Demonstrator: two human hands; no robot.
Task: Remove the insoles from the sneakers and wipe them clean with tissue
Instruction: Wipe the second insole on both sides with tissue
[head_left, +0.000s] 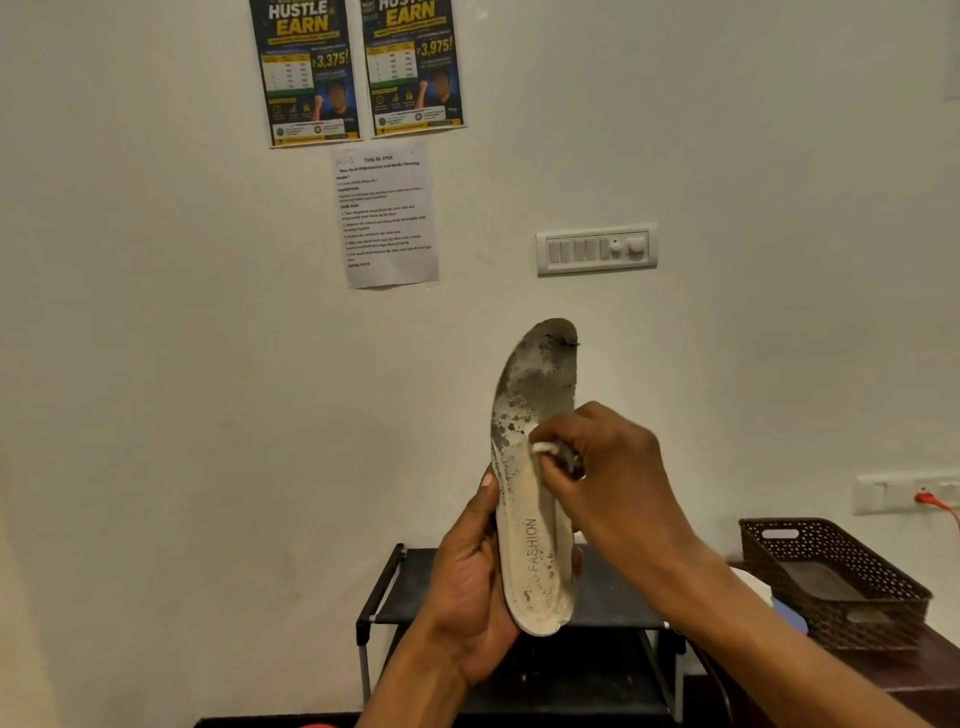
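I hold a worn cream insole upright in front of me, toe end up, with grey grime on its upper half and the word FASHION printed near the heel. My left hand grips its heel end from the left side. My right hand presses a small wad of white tissue against the middle of the insole. No sneakers show in this view.
A black shoe rack stands below my hands against the wall. A brown perforated basket sits on a dark surface at the right. Posters, a printed sheet and a switch panel hang on the wall.
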